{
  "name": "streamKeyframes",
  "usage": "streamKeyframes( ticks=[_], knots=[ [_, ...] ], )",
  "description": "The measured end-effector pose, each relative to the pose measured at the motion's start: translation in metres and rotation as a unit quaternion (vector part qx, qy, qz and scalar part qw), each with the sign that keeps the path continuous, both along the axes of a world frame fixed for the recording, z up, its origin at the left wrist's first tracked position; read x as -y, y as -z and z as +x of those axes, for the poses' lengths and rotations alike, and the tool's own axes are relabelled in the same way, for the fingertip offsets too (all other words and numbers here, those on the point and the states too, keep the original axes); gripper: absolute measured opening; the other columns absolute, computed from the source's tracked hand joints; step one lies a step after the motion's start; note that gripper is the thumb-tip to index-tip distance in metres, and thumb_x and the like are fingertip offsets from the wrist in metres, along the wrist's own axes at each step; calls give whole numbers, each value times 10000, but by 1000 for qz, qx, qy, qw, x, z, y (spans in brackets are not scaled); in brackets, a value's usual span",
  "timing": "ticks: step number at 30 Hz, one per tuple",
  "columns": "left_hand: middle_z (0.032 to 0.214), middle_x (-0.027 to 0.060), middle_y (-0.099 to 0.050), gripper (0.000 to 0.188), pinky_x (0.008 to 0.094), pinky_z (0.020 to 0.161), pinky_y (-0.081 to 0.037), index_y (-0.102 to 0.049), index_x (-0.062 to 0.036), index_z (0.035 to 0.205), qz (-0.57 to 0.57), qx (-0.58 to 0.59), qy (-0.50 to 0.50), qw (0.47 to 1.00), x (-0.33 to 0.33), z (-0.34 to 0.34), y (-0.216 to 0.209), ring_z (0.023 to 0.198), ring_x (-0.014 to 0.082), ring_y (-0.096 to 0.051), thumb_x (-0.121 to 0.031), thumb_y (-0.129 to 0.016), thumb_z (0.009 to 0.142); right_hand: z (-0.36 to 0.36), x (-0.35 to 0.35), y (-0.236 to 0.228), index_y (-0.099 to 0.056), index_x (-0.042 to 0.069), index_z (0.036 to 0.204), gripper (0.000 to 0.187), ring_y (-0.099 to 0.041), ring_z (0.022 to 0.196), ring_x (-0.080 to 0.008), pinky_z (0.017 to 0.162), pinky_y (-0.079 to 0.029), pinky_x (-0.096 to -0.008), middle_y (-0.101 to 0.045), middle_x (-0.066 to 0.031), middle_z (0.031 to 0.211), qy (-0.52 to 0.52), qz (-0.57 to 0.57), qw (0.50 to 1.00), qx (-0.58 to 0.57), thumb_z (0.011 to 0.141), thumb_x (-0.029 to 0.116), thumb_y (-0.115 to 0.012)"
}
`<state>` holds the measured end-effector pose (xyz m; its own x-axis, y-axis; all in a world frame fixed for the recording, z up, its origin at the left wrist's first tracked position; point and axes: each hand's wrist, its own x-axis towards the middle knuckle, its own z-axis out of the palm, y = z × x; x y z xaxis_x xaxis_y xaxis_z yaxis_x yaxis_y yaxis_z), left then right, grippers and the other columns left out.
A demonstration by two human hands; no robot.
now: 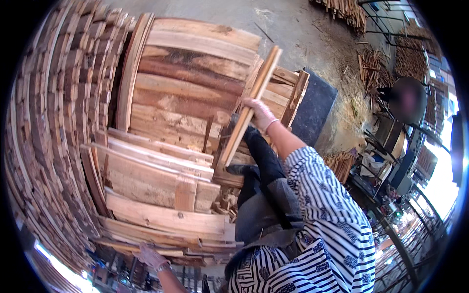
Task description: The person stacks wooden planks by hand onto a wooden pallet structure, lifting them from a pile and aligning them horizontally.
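My right hand [260, 115], in a thin pale glove, is closed around a long narrow wooden plank [266, 73]. The plank slants from upper right to lower left, and a lengthwise line suggests two pieces lying together. Its lower end is by my shoe [242, 169]. At the lower left, my gloved left hand [150, 256] lies against the outer edge of a pile of boards [161, 241], fingers stretched toward it; the fingertips show only in part. Several boards stand on edge beside this pile, among them a pale wide board [146, 206].
A wide platform of laid boards [190, 88] lies ahead. A tall wall of stacked timber [63, 122] rises on the left. To the right are a dark flat sheet [315, 105], bundles of sticks [373, 68], machinery and a person [408, 100]. Wood scraps [224, 201] lie near my legs.
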<state>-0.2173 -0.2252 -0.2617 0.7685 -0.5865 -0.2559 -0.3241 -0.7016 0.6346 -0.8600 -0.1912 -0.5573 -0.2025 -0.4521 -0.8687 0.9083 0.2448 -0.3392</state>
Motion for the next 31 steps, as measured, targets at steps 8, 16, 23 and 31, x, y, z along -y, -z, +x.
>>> streamKeyframes(
  ticks=[8,16,23,31],
  knots=[
    [1379,303,-515,683,481,1039,-464,-377,37,1503,287,316,79,901,31,-87,-22,1192,403,-563,-316,-625,973,6,37,0,-621,95,1039,188,-606,905,-242,776,-545,-478,-591,-81,915,-10,68,997,-20,896,174,-714],
    [1182,245,-583,411,405,928,-509,-449,3,1395,24,159,204,966,-56,69,28,989,311,-613,-140,-505,1014,-7,37,-83,-510,39,1239,531,-681,815,-269,763,-595,-438,-648,-132,921,-285,215,889,-287,841,280,-766],
    [1185,236,-527,614,476,965,-418,-488,45,1324,94,220,109,965,13,-89,-23,1068,365,-541,-280,-672,836,-35,110,-165,-415,176,1493,836,-503,1329,-343,1104,-429,-473,-543,-161,1387,-696,47,331,-635,764,283,-811],
    [1499,290,-406,895,508,1154,-291,-334,-7,1553,198,305,144,920,-7,-53,-14,1359,446,-405,-461,-657,852,-22,151,-57,-471,244,1428,469,-636,1150,-324,987,-479,-553,-634,-100,1198,-778,-102,92,-613,965,258,-540]
  ],
)
